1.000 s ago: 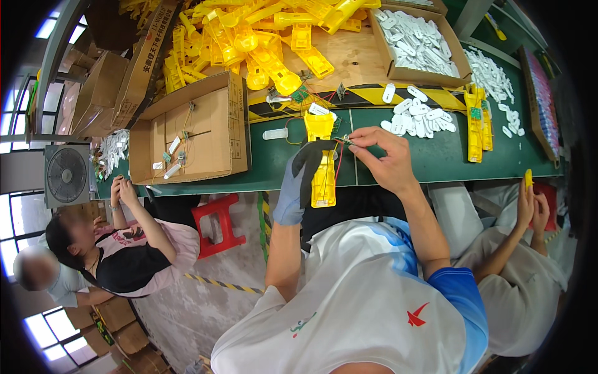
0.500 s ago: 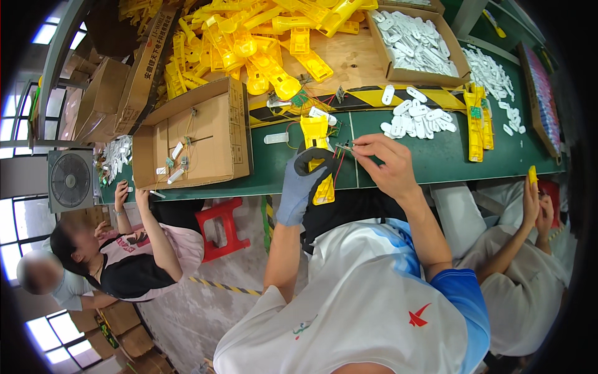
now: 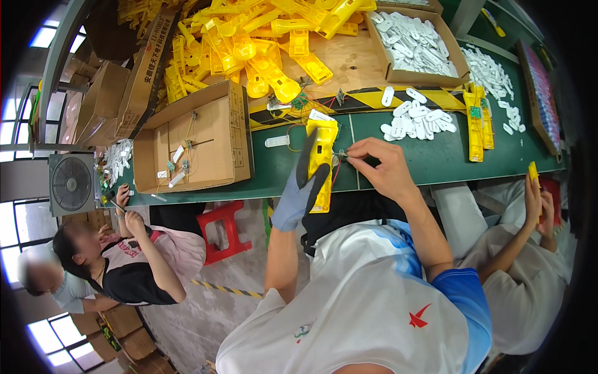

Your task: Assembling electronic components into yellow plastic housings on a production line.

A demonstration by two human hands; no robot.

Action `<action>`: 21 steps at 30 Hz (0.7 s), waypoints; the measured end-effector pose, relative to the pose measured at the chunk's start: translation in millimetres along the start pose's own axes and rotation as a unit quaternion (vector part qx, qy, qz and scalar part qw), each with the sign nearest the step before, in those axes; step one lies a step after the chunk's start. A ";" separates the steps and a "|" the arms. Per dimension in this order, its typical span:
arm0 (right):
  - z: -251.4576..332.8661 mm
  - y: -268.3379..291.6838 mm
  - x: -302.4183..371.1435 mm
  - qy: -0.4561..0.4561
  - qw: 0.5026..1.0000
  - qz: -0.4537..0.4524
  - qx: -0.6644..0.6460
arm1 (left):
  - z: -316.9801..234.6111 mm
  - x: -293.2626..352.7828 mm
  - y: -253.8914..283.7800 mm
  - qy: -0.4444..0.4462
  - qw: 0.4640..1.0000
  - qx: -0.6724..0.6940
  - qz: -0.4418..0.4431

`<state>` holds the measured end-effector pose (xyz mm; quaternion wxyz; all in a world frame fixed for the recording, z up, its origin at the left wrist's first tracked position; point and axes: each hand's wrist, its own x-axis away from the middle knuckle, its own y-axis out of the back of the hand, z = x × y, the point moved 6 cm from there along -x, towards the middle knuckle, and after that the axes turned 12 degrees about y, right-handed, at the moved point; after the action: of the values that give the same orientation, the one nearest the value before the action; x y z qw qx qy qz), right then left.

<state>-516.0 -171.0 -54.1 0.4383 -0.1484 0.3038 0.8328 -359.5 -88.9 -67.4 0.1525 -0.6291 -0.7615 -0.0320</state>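
Observation:
My left hand (image 3: 298, 194), in a grey-blue glove with dark fingers, is closed around a long yellow plastic housing (image 3: 322, 149). The housing stands nearly upright at the bench's near edge. Bare and pinched at the fingertips, my right hand (image 3: 385, 167) holds a small metal-looking component (image 3: 340, 154) right beside the housing. Thin red wires (image 3: 337, 172) hang below it; where they attach is hidden. A white oblong piece (image 3: 277, 141) with a wire lies on the green bench, left of the housing. Behind the housing sits a small green circuit board (image 3: 300, 101) with wires.
Yellow housings (image 3: 268, 65) are heaped at the back. White oval pieces (image 3: 418, 119) lie to the right, with a carton (image 3: 461, 80) of more behind them. An open cardboard box (image 3: 240, 134) with wired parts stands left. Co-workers sit on both sides; a red stool (image 3: 221, 234) is at left.
The housing has turned in my left hand and shifted slightly right. My right fingertips have moved a little left and down, closer to its side. The left co-worker's hand has moved.

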 end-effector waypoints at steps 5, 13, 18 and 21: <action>-25.9 -7.4 11.7 -0.137 0.936 -0.113 -0.305 | 21.1 -9.6 14.7 0.072 0.994 0.084 0.000; -35.6 -35.2 -1.4 -0.220 0.901 -0.077 -0.365 | 27.4 -13.6 -2.9 0.020 0.990 0.134 -0.048; -39.2 -31.2 -0.2 -0.237 0.904 -0.078 -0.348 | 32.9 -13.2 -8.1 0.024 0.983 0.174 -0.055; -47.8 -27.8 4.6 -0.240 0.900 -0.067 -0.356 | 29.2 -11.7 -10.5 0.033 0.983 0.173 -0.048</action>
<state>-496.8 -186.5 -103.7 0.4705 -0.1098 -0.1385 0.8645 -373.3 -95.1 -96.8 0.2819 -0.5550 -0.7793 0.0724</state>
